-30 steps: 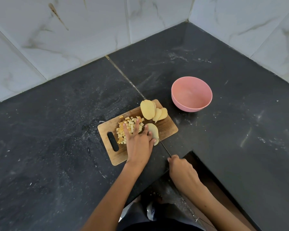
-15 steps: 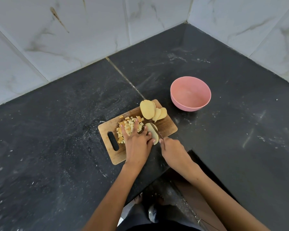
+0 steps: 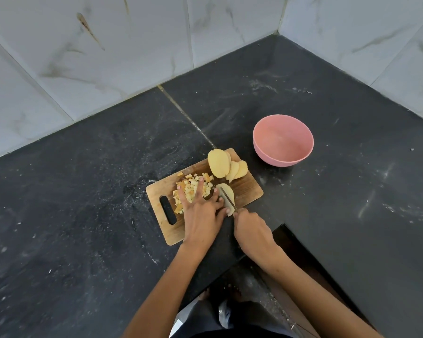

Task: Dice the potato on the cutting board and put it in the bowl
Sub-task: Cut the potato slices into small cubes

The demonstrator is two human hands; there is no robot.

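Even soft daylight, sharp focus, wide-angle bending at edges.

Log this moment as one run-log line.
right hand: knife on slice | left hand: steadies slice | dice: on board | bowl: empty

Black stone counter [image 3: 83,215], dusty, scuffed, wrapping corner; white marble-look wall tiles [image 3: 132,45] behind; soft daylight.

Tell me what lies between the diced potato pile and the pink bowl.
In the head view, uncut potato slices lean together on the cutting board between the diced pile and the pink bowl; beyond the board's edge, bare countertop.
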